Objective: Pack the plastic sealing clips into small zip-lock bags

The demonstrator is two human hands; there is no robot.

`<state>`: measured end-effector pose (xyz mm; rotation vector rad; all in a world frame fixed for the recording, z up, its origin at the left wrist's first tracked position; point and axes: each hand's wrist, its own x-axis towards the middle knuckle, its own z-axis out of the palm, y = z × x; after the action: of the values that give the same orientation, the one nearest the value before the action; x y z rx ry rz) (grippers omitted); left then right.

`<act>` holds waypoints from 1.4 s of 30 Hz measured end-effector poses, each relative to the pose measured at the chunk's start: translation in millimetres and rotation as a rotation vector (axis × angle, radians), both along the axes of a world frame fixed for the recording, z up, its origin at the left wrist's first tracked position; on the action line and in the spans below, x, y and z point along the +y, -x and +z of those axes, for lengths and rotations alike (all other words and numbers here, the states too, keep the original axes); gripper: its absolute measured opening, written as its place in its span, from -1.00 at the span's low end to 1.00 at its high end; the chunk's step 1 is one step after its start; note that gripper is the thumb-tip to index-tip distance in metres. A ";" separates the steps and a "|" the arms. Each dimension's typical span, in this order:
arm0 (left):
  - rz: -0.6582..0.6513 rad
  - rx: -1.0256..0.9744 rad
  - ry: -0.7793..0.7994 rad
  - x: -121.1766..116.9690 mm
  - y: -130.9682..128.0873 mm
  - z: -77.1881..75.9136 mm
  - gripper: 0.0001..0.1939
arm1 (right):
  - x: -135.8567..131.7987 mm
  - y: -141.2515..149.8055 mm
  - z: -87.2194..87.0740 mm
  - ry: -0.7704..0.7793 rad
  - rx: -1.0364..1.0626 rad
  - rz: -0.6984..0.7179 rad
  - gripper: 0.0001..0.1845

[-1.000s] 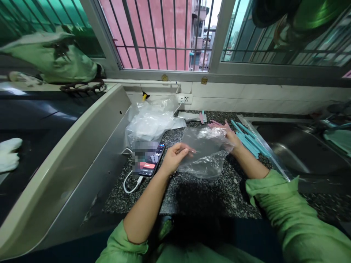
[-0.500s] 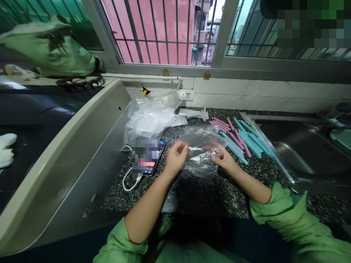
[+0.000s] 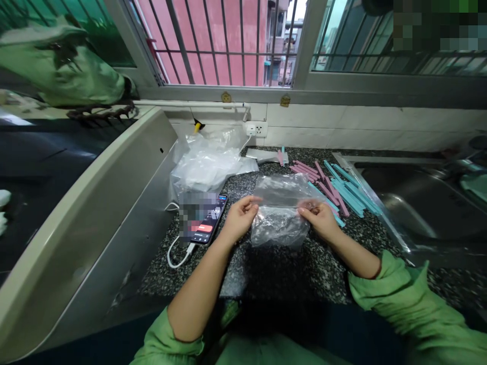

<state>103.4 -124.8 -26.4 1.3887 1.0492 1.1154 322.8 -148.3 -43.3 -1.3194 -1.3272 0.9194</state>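
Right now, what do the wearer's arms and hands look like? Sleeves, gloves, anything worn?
Both hands are bare: no gloves, and no rings or watch that I can make out on the left hand or right hand. Both forearms are uncovered. The person wears a light green top with loose, crumpled sleeves pushed up; the left sleeve bunches near the elbow, the right sleeve reaches further down the forearm.

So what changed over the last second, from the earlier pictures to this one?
The right hand came back from the pink and blue strips toward the person and took hold of the right edge of the clear plastic bag. Both hands now pinch the bag, stretched flat between them. The left hand kept its grip throughout. The phone, its cable and the pile of bags stayed put.
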 end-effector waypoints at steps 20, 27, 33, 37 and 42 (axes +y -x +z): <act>-0.136 0.168 -0.410 -4.1 8.7 2.7 -0.79 | 13.5 -12.8 11.7 0.186 -0.163 0.446 -0.66; -0.060 -0.020 -0.107 -1.2 3.7 -7.3 -0.49 | 4.6 -7.9 14.2 0.048 -0.272 0.264 -0.71; 0.069 0.061 -0.028 4.6 3.0 -8.3 -0.78 | 3.0 -11.6 8.9 0.118 -0.259 0.341 -0.69; 0.121 -0.025 -0.072 5.0 4.2 -5.2 -0.81 | 4.1 -17.3 17.5 0.224 -0.313 0.559 -0.69; 0.034 0.018 -0.120 0.7 3.4 -2.3 -0.84 | 1.4 -0.3 27.7 0.172 -0.255 0.508 -0.65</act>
<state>100.0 -124.1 -28.8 1.4825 1.0364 1.2091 323.1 -146.9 -15.6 -1.2804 -1.8682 1.2608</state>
